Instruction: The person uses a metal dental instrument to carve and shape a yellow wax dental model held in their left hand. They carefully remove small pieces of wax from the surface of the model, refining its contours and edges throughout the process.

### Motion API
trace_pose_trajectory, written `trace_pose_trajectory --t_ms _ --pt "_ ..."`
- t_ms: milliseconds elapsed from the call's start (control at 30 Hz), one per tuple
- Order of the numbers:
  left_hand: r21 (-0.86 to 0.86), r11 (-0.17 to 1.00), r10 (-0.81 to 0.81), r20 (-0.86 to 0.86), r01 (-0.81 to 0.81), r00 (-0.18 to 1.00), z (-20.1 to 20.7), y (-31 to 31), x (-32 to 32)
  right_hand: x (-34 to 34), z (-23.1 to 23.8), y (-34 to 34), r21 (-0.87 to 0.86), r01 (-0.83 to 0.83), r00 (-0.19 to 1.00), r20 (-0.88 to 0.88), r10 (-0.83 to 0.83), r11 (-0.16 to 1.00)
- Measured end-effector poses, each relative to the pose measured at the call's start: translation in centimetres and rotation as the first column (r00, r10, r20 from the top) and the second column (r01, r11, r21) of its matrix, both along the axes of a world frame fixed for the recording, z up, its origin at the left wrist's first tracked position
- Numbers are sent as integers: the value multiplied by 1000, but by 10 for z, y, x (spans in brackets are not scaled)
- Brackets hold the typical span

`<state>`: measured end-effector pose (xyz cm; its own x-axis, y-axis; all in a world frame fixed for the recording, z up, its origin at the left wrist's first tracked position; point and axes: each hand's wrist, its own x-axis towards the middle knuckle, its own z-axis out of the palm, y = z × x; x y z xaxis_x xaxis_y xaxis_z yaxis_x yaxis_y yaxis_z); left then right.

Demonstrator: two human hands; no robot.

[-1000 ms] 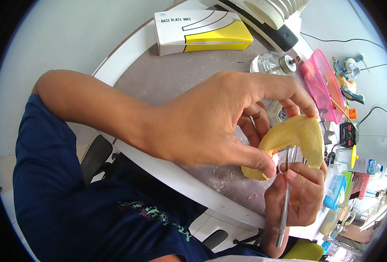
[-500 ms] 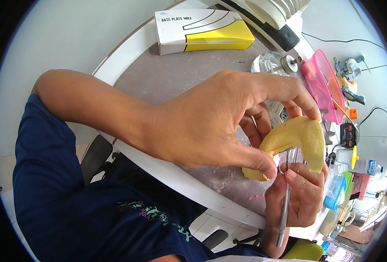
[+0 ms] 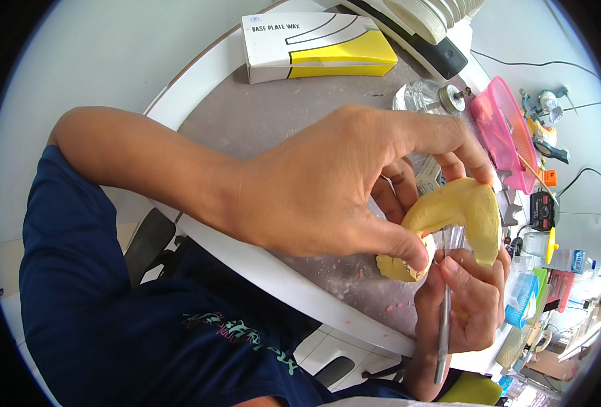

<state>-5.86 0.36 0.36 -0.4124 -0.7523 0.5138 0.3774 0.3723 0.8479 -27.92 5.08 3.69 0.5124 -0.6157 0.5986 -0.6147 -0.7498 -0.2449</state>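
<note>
A yellow, horseshoe-shaped plaster dental cast [image 3: 449,202] is held up over the table at the right. My left hand [image 3: 334,183] reaches across from the left and grips it, thumb on the near side and fingertips on the far rim. In my right hand [image 3: 466,298], just below the cast, a slim metal hand instrument [image 3: 443,325] is pinched between thumb and fingers. Its upper end reaches into the opening of the arch, where the working tip is hard to make out. Beneath my left thumb shows a yellow part with a jagged edge; whether it belongs to the same cast I cannot tell.
A white and yellow wax box [image 3: 327,51] lies on the grey tabletop [image 3: 259,108]. Behind the hands stand a glass burner jar [image 3: 426,96] and a pink basket [image 3: 500,129]. Pink crumbs lie near the front edge. Bottles and a blue basket [image 3: 521,308] crowd the right.
The cast has shifted very slightly to the left with my left hand, and the instrument's upper end with it. Both grips look the same.
</note>
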Motion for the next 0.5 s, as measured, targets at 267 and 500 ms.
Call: trace_pose_trajectory --t_ms 267,500 --pt "26 999 38 113 -41 993 2 1 2 -6 -3 -2 119 -47 992 123 33 992" --pt "29 999 13 80 -16 997 3 1 2 -9 -10 -1 163 -118 945 323 60 980"
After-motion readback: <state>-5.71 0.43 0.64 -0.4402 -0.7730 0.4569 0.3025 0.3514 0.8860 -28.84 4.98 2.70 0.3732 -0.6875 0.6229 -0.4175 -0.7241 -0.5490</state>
